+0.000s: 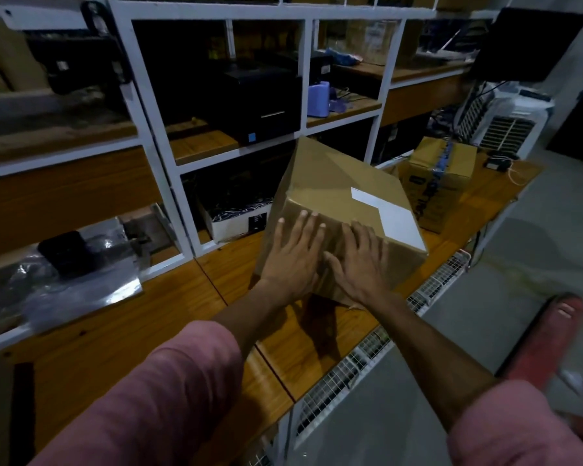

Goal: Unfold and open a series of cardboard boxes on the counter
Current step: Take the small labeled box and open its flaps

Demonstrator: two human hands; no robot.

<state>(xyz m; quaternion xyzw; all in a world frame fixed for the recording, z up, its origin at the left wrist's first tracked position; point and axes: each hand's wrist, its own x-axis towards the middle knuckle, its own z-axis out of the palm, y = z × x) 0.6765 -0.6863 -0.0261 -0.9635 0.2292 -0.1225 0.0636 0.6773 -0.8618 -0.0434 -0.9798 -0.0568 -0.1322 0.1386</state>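
Squarely under both palms, the box (pixel 337 210) stands tilted on the wooden counter (pixel 169 317), one lower corner down near the front edge and its far corner raised toward the shelves (pixel 169 169). The left hand (pixel 292 257) lies flat on the near face with fingers straight and slightly spread, tips reaching the upper edge; the right hand (pixel 359 260) presses beside it, thumbs almost touching, fingers loosely bent and spread on the cardboard, gripping nothing. The box is plain brown, closed, creased on its upper face, with a white label (pixel 389 213) on the right side. Behind it to the right, a second box (pixel 441 183) sits on the counter, sealed with blue tape. On the shelves, a black printer (pixel 263 105) fills one bay, a blue container (pixel 318 99) another; contents lower down are too dark to tell.
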